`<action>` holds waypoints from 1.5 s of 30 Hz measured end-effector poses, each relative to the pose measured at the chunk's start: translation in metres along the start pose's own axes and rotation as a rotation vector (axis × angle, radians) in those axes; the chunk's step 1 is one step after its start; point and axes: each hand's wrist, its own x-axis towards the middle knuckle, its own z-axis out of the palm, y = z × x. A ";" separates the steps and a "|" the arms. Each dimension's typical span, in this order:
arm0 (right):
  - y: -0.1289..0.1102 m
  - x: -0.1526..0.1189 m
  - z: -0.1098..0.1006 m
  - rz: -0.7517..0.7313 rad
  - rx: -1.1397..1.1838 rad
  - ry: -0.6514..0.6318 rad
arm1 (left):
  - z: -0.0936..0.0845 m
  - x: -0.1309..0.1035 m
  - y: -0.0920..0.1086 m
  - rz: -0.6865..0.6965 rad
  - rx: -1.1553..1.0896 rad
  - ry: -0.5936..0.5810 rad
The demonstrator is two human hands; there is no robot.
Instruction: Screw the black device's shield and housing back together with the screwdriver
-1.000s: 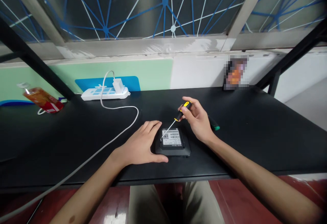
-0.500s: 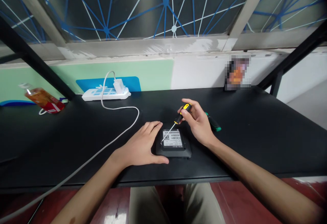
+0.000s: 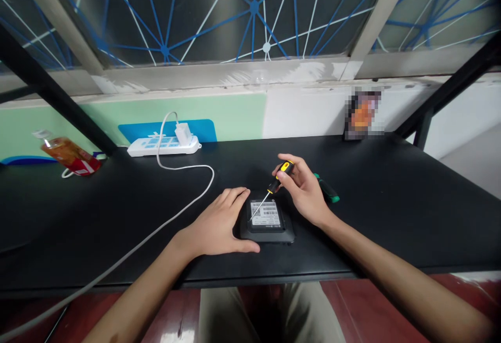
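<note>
A flat black electronic device (image 3: 267, 235) with a white printed label lies on the black table. My left hand (image 3: 219, 224) steadies it from the left, thumb along the near edge and fingers at the far left corner. In my right hand (image 3: 305, 189) is a screwdriver (image 3: 286, 167) with a black and yellow handle, pinched between thumb and fingers. Its thin metal shaft slants down to the left, and the tip is at the left side of the label near the device's front. Whether the tip sits in a screw is too small to tell.
Just behind my right hand lies a green and black tool (image 3: 327, 189), partly hidden. A white power strip (image 3: 164, 145) with a plugged-in charger stands at the back, its white cable (image 3: 172, 223) running across the table's left. A bottle (image 3: 72, 156) leans at far left; a pixelated object (image 3: 362, 114) stands back right.
The screwdriver tip has shifted slightly to the right on the device. Both hands keep their holds; the whole view has moved only a little.
</note>
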 end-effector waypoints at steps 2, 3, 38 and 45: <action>0.000 -0.001 -0.001 -0.008 -0.007 -0.014 | 0.000 0.000 0.000 -0.002 0.004 0.000; 0.001 -0.001 -0.001 -0.013 -0.011 -0.017 | 0.000 0.000 0.000 -0.002 0.006 0.000; 0.009 0.021 -0.028 -0.228 -0.202 0.359 | 0.004 0.000 -0.002 0.025 -0.010 0.075; 0.005 0.022 -0.037 -0.279 -0.289 0.420 | 0.003 0.000 0.000 0.017 0.005 0.070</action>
